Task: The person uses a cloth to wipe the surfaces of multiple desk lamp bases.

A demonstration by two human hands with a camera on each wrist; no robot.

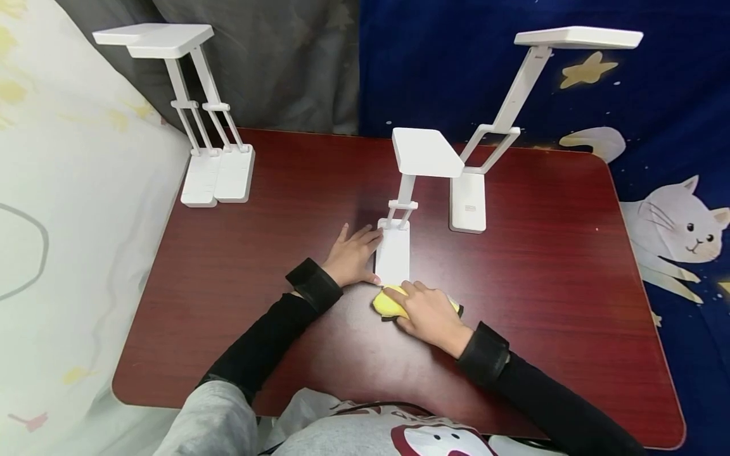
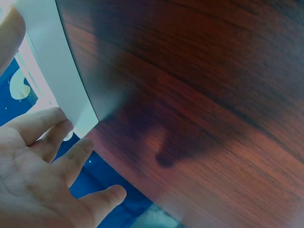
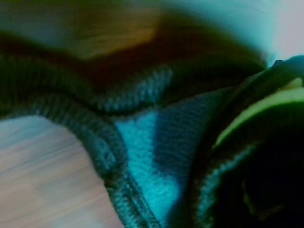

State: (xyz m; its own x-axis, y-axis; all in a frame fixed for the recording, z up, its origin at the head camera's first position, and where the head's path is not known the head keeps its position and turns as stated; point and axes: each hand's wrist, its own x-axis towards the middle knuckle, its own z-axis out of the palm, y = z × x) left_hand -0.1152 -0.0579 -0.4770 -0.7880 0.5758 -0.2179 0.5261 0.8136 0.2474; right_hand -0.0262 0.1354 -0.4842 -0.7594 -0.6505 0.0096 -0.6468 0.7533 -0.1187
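A white folding desk lamp stands near the middle of the table, its flat base toward the person. My left hand touches the left side of that base with spread, fairly straight fingers, the thumb at its near end. In the left wrist view, the fingertips of the left hand meet the edge of the white base. My right hand grips a yellow cloth with dark edging at the base's near end. Close up and blurred, the cloth looks folded and bunched; the right fingers are hidden there.
Two more white lamps stand side by side at the back left of the brown table. Another white lamp is just behind and right of the middle one. Curtains hang behind the table.
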